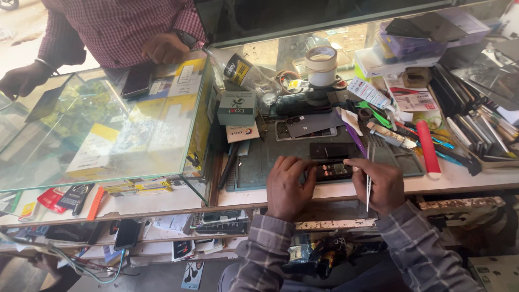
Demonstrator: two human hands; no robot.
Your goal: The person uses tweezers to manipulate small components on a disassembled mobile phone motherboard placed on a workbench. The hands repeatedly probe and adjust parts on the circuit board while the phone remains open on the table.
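Note:
A small dark opened phone (pixel 333 171) lies on a grey-green work mat (pixel 259 162) at the bench's front edge. My left hand (pixel 286 186) rests on the phone's left end and holds it down with the fingers. On the phone's right end sits my right hand (pixel 381 184), which also grips thin metal tweezers (pixel 369 184) that point down past the bench edge. A black rectangular panel (pixel 333 150) sits just behind the phone.
A glass display counter (pixel 108 124) with yellow boxes stands at left; another person in a checked shirt leans on it with a hand (pixel 165 48). Tape roll (pixel 321 65), red tube (pixel 427 148), another phone (pixel 308 127), a small box (pixel 237 108) and several tools crowd the bench behind and right.

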